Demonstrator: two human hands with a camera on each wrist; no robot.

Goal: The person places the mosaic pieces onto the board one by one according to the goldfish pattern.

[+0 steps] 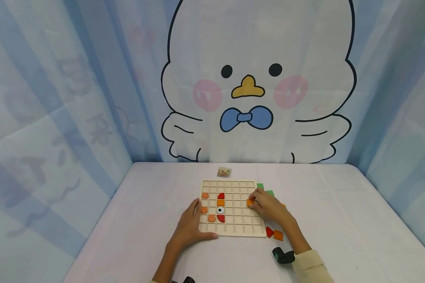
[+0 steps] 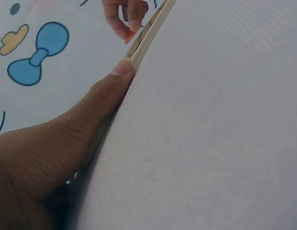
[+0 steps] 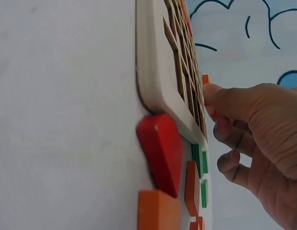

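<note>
A pale wooden grid board (image 1: 239, 228) lies on the table. My left hand (image 1: 189, 226) rests at its front left corner, fingers along the left edge. Its straight thumb (image 2: 103, 98) presses on the board's front edge. Between thumb and fingertips, my right hand (image 1: 269, 205) pinches an orange tile (image 1: 250, 203) above the right columns; the tile's edge (image 3: 205, 79) also shows in the right wrist view. On the left side of the grid are orange discs (image 1: 205, 195), red quarter-round tiles (image 1: 221, 195), an orange square (image 1: 220, 203) and an eye tile (image 1: 220, 210).
Right of the board lie green tiles (image 1: 260, 186), a red piece (image 1: 269, 232) and an orange square block (image 1: 278, 235). A small picture card (image 1: 224, 171) sits behind the board. Patterned curtains (image 1: 255, 145) stand around the table.
</note>
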